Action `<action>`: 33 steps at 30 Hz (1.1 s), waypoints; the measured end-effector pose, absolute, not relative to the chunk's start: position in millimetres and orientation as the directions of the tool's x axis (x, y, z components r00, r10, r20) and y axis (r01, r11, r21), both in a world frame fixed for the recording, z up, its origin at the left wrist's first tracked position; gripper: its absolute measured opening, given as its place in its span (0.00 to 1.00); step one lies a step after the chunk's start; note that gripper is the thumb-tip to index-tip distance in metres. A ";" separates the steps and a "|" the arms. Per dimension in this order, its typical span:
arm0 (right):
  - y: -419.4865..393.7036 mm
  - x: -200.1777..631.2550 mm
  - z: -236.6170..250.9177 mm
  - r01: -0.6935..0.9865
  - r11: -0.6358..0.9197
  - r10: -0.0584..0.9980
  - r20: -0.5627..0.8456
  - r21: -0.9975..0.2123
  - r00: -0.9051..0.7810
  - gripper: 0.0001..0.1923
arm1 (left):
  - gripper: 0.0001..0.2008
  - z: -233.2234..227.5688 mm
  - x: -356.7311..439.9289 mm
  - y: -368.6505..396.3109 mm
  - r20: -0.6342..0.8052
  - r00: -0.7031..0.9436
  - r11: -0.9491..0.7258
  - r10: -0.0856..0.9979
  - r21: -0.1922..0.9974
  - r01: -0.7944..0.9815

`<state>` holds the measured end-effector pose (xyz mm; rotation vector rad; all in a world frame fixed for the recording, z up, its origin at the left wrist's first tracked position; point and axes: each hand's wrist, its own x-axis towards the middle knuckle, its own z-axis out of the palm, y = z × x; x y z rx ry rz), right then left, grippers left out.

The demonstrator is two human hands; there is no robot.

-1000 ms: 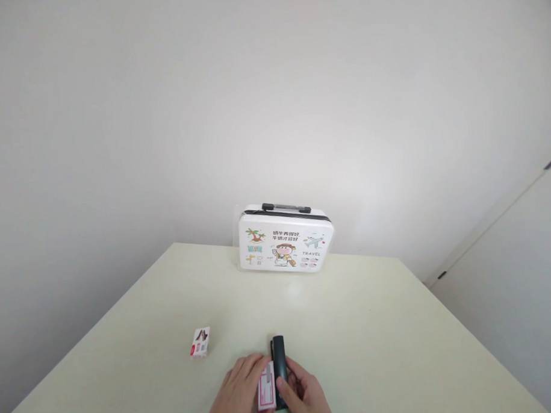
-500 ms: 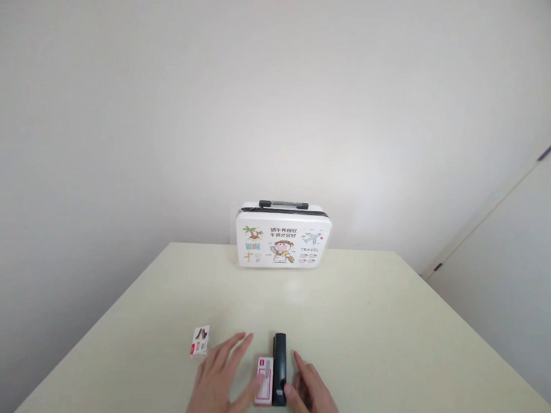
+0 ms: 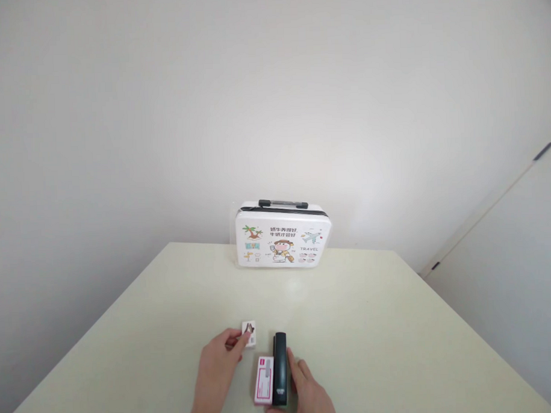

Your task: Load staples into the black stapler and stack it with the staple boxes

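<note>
My left hand point(image 3: 220, 359) is closed on a small white box point(image 3: 249, 325) with a dark picture on its face, thumb on the front. It holds this box just up and to the left of a black stapler point(image 3: 280, 366). The stapler lies lengthwise on the table, and a pink-and-white box point(image 3: 264, 378) with a grey strip printed on it lies against its left side. My right hand point(image 3: 307, 392) curls round the stapler's near right side, index finger along the edge and thumb by the near ends of stapler and box.
A white carry case point(image 3: 283, 239) with cartoon prints and a black handle stands at the back of the pale table point(image 3: 352, 324), close to the wall. A white panel with dark fittings point(image 3: 508, 270) is on the right, beyond the table edge.
My left hand has taken hold of the small white box and brought it right, near the stapler. My right thumb has shifted from the stapler's side to its near end.
</note>
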<state>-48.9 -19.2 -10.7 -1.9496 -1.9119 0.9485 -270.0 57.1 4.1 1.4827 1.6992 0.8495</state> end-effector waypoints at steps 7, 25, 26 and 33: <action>-17.8 -56.7 -5.0 0.757 -0.001 0.983 -0.138 -0.653 -0.117 0.48 | 0.18 2.9 -238.6 40.2 -0.047 0.024 0.030 0.999 0.876 0.482; -13.2 -55.6 12.4 0.655 0.076 0.972 -0.089 -0.752 -0.215 0.42 | 0.19 17.9 -256.6 13.5 -0.104 0.265 0.014 0.959 0.947 0.322; -13.3 -55.3 12.6 0.653 0.078 0.973 -0.086 -0.754 -0.215 0.43 | 0.19 22.4 -255.9 13.5 -0.120 0.267 0.027 0.956 0.943 0.331; -17.0 -40.5 15.2 0.589 0.062 0.981 -0.061 -0.806 -0.187 0.41 | 0.18 36.5 -241.9 17.7 -0.172 0.348 0.083 0.922 0.963 0.256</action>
